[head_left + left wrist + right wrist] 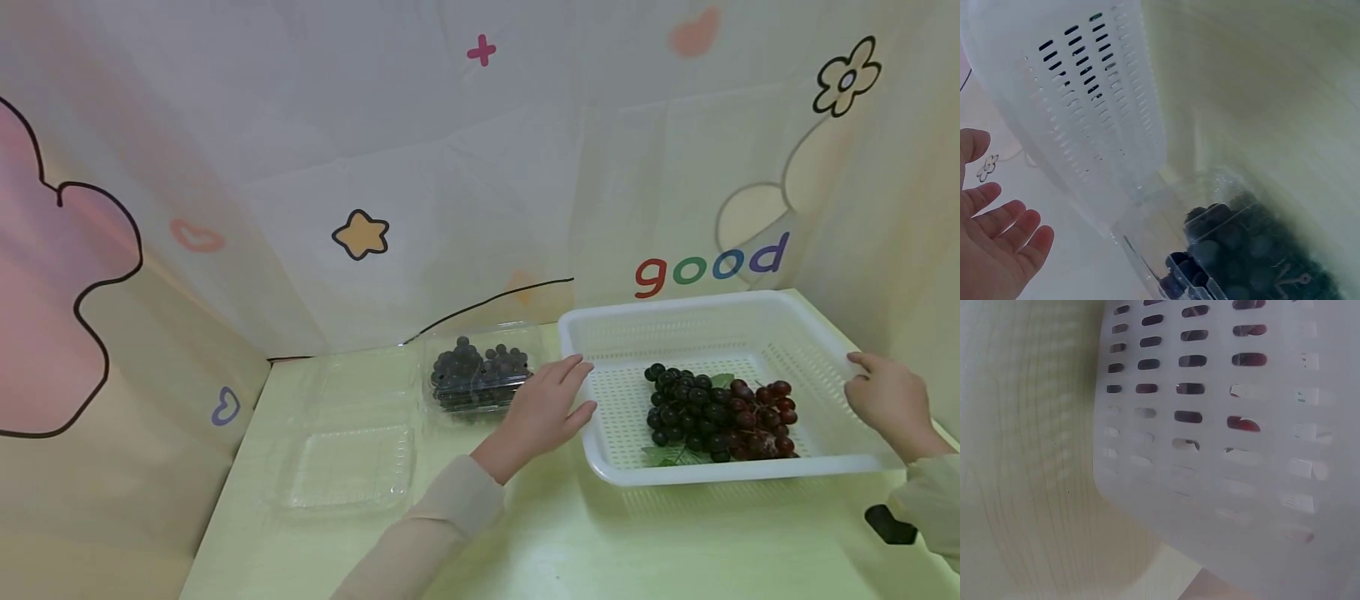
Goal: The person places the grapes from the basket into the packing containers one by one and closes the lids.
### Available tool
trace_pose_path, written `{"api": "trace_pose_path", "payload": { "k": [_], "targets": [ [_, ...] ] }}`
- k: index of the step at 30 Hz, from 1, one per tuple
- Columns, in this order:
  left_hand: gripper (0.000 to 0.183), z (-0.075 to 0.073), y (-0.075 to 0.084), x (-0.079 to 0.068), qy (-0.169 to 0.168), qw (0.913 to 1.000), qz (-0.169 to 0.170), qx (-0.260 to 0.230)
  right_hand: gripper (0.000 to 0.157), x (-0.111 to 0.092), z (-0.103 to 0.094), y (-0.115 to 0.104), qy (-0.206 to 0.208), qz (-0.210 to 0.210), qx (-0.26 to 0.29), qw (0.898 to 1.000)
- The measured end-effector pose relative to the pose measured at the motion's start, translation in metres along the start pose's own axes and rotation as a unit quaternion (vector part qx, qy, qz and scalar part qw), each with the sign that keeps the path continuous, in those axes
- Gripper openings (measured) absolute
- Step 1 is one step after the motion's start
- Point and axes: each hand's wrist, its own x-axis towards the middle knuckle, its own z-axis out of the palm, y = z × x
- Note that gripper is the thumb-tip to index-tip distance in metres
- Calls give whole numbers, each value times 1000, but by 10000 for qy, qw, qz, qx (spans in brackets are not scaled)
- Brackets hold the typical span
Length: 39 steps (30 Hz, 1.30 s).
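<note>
A white perforated plastic basket (615,477) holds a bunch of black grapes (686,408) beside a bunch of red grapes (761,417), with green leaves around them. My left hand (540,408) is beside the basket's left rim, its fingers extended and slightly spread; the left wrist view shows the palm and fingertips holding nothing. At the right rim, my right hand (888,400) grips the basket's edge with bent fingers. Only a sliver of that hand shows in the right wrist view, behind the basket's slotted wall (1166,456).
Left of the basket stands a clear plastic clamshell box (480,375) with dark grapes inside. Further left lies an open clear lid or tray (348,467). A black object (890,525) is by the right sleeve. A printed curtain (450,167) hangs behind the table.
</note>
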Motion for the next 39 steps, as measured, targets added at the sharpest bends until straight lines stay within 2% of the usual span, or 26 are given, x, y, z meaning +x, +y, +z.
{"api": "trace_pose_path", "payload": {
  "k": [9,20,33,39],
  "targets": [
    [47,-7,6,15,-445,9989,150,-60,45,0,2,0,92,61,-19,9999],
    [48,-16,14,33,-890,9957,100,-235,45,0,3,0,193,59,-39,9998],
    [46,-23,20,50,-912,9940,78,-596,46,1,2,1,111,37,-31,9999],
    [45,-23,24,58,-1031,9921,19,-713,46,0,2,0,119,46,32,9999]
  ]
}}
